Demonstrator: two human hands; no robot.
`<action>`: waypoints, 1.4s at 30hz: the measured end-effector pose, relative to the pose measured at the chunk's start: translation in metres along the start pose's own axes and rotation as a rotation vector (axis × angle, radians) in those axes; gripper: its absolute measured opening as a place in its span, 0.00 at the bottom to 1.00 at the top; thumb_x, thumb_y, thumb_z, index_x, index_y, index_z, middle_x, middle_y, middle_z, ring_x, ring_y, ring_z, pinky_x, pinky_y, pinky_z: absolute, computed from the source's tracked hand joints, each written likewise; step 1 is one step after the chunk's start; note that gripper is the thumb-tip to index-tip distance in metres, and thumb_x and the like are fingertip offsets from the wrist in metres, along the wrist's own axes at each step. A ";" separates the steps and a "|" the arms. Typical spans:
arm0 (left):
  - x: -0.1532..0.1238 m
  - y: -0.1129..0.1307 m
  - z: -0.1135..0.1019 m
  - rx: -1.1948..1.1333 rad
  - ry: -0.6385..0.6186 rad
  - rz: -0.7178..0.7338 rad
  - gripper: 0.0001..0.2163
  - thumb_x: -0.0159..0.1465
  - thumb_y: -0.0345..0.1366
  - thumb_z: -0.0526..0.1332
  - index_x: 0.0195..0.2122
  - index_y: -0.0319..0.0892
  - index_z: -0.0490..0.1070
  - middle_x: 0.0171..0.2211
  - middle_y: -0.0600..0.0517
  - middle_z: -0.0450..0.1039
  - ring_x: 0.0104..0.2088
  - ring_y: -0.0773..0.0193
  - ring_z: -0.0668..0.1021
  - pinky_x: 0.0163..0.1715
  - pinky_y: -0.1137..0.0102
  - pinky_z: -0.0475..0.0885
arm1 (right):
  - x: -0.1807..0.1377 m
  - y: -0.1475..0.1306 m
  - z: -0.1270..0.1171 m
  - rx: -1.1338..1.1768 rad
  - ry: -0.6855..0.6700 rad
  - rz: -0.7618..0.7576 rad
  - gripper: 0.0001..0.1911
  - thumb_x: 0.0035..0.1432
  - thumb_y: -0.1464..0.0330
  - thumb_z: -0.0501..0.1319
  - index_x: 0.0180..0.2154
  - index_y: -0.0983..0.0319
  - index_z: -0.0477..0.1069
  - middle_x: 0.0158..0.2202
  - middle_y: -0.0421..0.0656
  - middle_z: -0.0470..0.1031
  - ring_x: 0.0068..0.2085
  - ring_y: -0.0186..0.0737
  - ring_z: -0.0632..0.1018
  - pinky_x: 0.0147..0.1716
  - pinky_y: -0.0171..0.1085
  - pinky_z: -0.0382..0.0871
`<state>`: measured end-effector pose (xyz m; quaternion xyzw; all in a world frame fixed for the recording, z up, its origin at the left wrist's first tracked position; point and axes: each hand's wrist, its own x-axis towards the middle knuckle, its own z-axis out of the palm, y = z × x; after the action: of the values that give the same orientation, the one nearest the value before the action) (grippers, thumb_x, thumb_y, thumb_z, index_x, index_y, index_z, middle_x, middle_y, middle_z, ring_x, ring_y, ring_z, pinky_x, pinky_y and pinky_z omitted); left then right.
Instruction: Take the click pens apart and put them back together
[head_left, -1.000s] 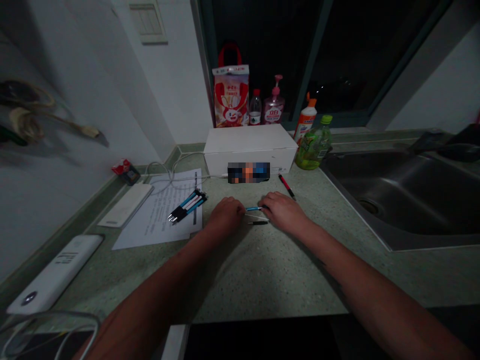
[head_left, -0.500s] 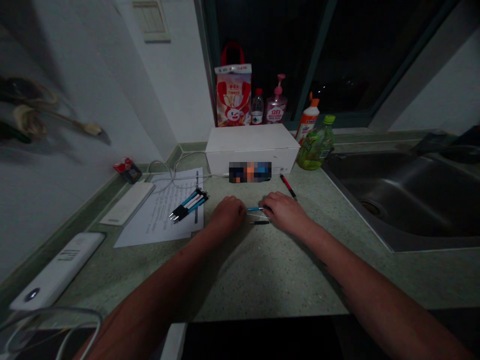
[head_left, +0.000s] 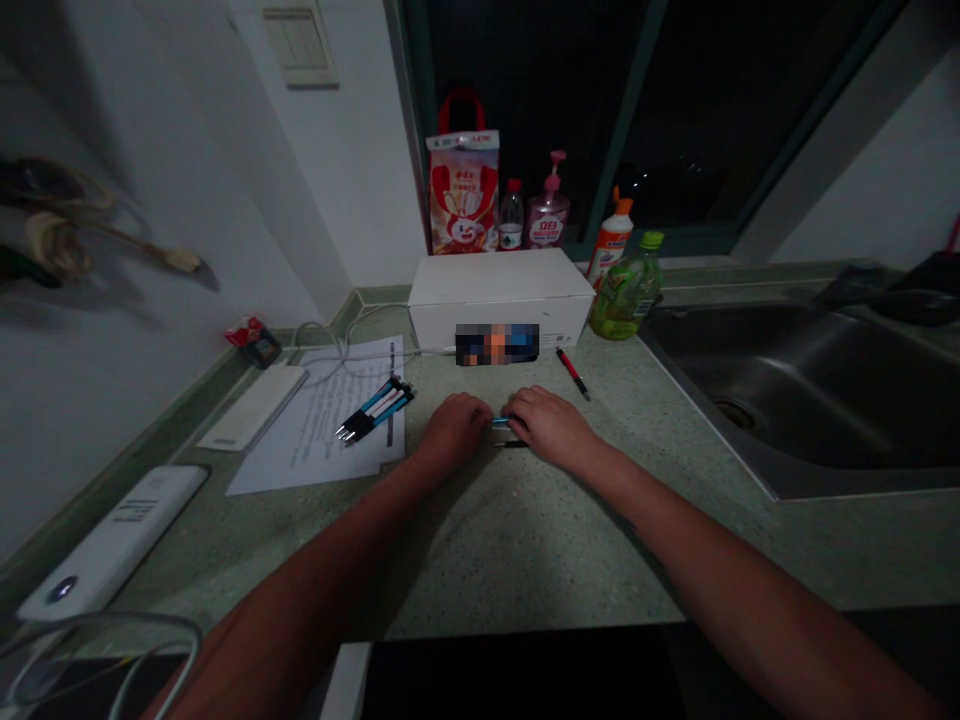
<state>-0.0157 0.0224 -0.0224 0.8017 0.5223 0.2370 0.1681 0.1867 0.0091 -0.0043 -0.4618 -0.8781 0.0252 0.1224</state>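
Between my two hands a short length of a blue pen barrel (head_left: 500, 421) shows above the counter. My left hand (head_left: 456, 428) is closed round its left end, and my right hand (head_left: 553, 424) pinches the right end; the fingers hide both ends. Just below, a black pen piece (head_left: 513, 444) with a thin tip lies on the counter, partly under my right hand. To the left, several blue, white and black pens (head_left: 379, 410) lie in a bunch on a printed paper sheet (head_left: 300, 440). A red and black pen (head_left: 573, 374) rests beyond my right hand.
A white box (head_left: 499, 280) stands behind my hands, with a pixelated phone-like object (head_left: 496, 344) before it. A green bottle (head_left: 628, 290) stands at its right, near the steel sink (head_left: 825, 390). White devices (head_left: 112, 545) and cables are at left.
My right hand has moved left toward my left hand, so less of the blue barrel shows. A thin white piece seen under it earlier is now hidden. The view shifted slightly.
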 end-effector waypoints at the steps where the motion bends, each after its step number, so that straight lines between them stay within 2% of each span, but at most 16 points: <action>1: 0.000 0.000 0.000 -0.026 0.003 -0.016 0.09 0.66 0.29 0.61 0.32 0.44 0.79 0.36 0.47 0.82 0.42 0.53 0.80 0.47 0.59 0.74 | 0.000 0.000 0.000 0.005 -0.002 -0.003 0.08 0.69 0.72 0.63 0.44 0.63 0.81 0.42 0.49 0.79 0.46 0.47 0.76 0.46 0.42 0.68; 7: -0.005 -0.003 -0.001 -0.268 0.041 -0.150 0.09 0.68 0.27 0.59 0.42 0.44 0.78 0.38 0.50 0.83 0.42 0.58 0.83 0.47 0.63 0.76 | -0.001 0.001 0.001 0.015 0.004 -0.003 0.08 0.69 0.72 0.63 0.46 0.63 0.81 0.43 0.50 0.79 0.47 0.48 0.76 0.48 0.43 0.68; 10: -0.005 -0.004 -0.002 -0.321 0.047 -0.176 0.10 0.68 0.26 0.59 0.44 0.43 0.77 0.38 0.51 0.83 0.41 0.60 0.83 0.46 0.65 0.76 | -0.002 0.001 0.001 0.039 0.022 0.015 0.08 0.69 0.71 0.63 0.46 0.62 0.80 0.43 0.49 0.79 0.48 0.48 0.76 0.48 0.43 0.69; 14: -0.008 -0.001 -0.008 -0.147 0.059 -0.089 0.08 0.65 0.28 0.64 0.44 0.43 0.79 0.40 0.48 0.82 0.42 0.57 0.82 0.47 0.62 0.75 | -0.003 0.005 0.001 0.121 0.077 0.081 0.06 0.68 0.71 0.63 0.44 0.62 0.79 0.43 0.49 0.80 0.48 0.47 0.77 0.47 0.41 0.69; 17: -0.012 0.003 -0.014 0.022 0.003 0.061 0.06 0.63 0.29 0.67 0.41 0.44 0.80 0.40 0.47 0.81 0.46 0.53 0.79 0.50 0.59 0.74 | -0.002 0.010 0.003 0.211 0.161 0.191 0.05 0.68 0.70 0.63 0.44 0.62 0.77 0.42 0.48 0.80 0.44 0.45 0.79 0.44 0.40 0.69; 20: -0.013 0.005 -0.015 0.125 -0.054 0.130 0.05 0.64 0.29 0.65 0.38 0.44 0.81 0.39 0.46 0.80 0.45 0.52 0.78 0.49 0.58 0.73 | -0.002 0.016 0.005 0.262 0.233 0.296 0.05 0.66 0.69 0.63 0.43 0.61 0.75 0.40 0.46 0.81 0.40 0.43 0.79 0.39 0.38 0.68; 23: -0.011 0.004 -0.013 0.187 -0.073 0.134 0.07 0.65 0.27 0.62 0.34 0.43 0.80 0.37 0.46 0.79 0.43 0.52 0.78 0.47 0.57 0.73 | -0.003 0.020 0.005 0.243 0.267 0.327 0.05 0.64 0.70 0.62 0.42 0.60 0.74 0.40 0.46 0.82 0.39 0.44 0.80 0.39 0.39 0.68; 26: -0.010 0.001 -0.011 0.167 -0.033 0.099 0.09 0.66 0.26 0.60 0.33 0.43 0.78 0.37 0.45 0.78 0.41 0.53 0.77 0.45 0.58 0.72 | -0.004 0.023 0.003 0.197 0.260 0.339 0.06 0.65 0.70 0.61 0.44 0.60 0.74 0.40 0.48 0.82 0.39 0.46 0.81 0.38 0.40 0.69; 30: -0.009 0.002 -0.017 0.089 0.071 0.016 0.10 0.69 0.28 0.56 0.36 0.43 0.78 0.38 0.46 0.79 0.42 0.54 0.76 0.46 0.60 0.72 | -0.005 0.024 -0.002 0.163 0.244 0.300 0.08 0.67 0.71 0.59 0.46 0.60 0.75 0.43 0.50 0.82 0.44 0.48 0.82 0.42 0.42 0.71; 33: -0.007 0.002 -0.023 0.108 0.137 0.000 0.11 0.72 0.31 0.56 0.40 0.44 0.79 0.41 0.46 0.80 0.45 0.53 0.76 0.49 0.59 0.72 | -0.006 0.024 -0.003 0.167 0.241 0.260 0.11 0.68 0.73 0.57 0.48 0.61 0.75 0.48 0.51 0.81 0.48 0.49 0.81 0.46 0.43 0.72; 36: -0.006 0.000 -0.027 0.143 0.179 -0.025 0.12 0.72 0.31 0.55 0.42 0.44 0.80 0.43 0.45 0.80 0.46 0.52 0.76 0.51 0.58 0.71 | -0.006 0.025 -0.003 0.168 0.226 0.257 0.12 0.69 0.75 0.56 0.49 0.61 0.75 0.48 0.51 0.80 0.48 0.49 0.81 0.47 0.43 0.72; 42: -0.006 -0.001 -0.027 0.172 0.153 -0.010 0.13 0.73 0.31 0.55 0.42 0.44 0.81 0.42 0.45 0.80 0.46 0.52 0.77 0.51 0.58 0.71 | -0.007 0.024 -0.002 0.189 0.220 0.222 0.12 0.70 0.74 0.56 0.49 0.61 0.75 0.49 0.49 0.80 0.49 0.48 0.80 0.47 0.42 0.71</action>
<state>-0.0336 0.0183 -0.0014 0.7903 0.5559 0.2507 0.0594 0.2104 0.0173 -0.0073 -0.5424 -0.7968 0.0704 0.2569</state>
